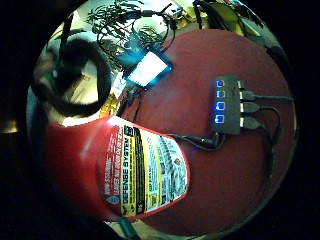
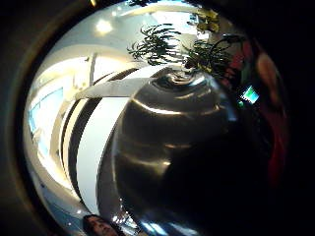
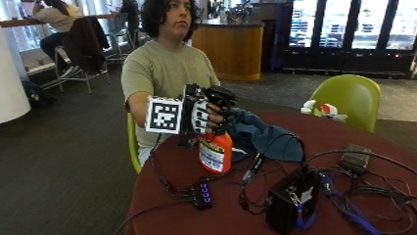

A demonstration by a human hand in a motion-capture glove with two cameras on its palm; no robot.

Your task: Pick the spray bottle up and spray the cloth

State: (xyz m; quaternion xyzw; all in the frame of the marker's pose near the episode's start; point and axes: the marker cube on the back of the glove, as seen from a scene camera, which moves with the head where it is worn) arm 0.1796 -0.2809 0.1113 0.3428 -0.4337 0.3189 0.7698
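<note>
The orange plastic spray bottle with a printed white and yellow label (image 3: 216, 152) is held upright above the round dark red surface (image 3: 365, 142), its base seemingly just off the top, at the edge nearest the seated person. The black-gloved right hand (image 3: 207, 113) is wrapped around the bottle's black spray head, the fingers (image 3: 203, 116) curled round the neck and trigger area so that the head is mostly hidden. From the little finger side palm view, the bottle's orange body and label (image 1: 142, 172) fill the area close to the palm, with the red surface beyond it. In the thumb side palm view a dark, glossy rounded shape (image 2: 187, 157) fills much of the picture; what it is cannot be told for sure.

Just behind the bottle lies the crumpled dark blue cloth (image 3: 264, 137), bunched on the surface beside the hand. In front of the bottle sits a small black USB hub with blue lights (image 3: 202, 195), cables running from it. Farther along stands a black box (image 3: 291, 200) amid tangled black cables (image 3: 365, 186). A lime green chair (image 3: 348, 98) stands behind the surface.
</note>
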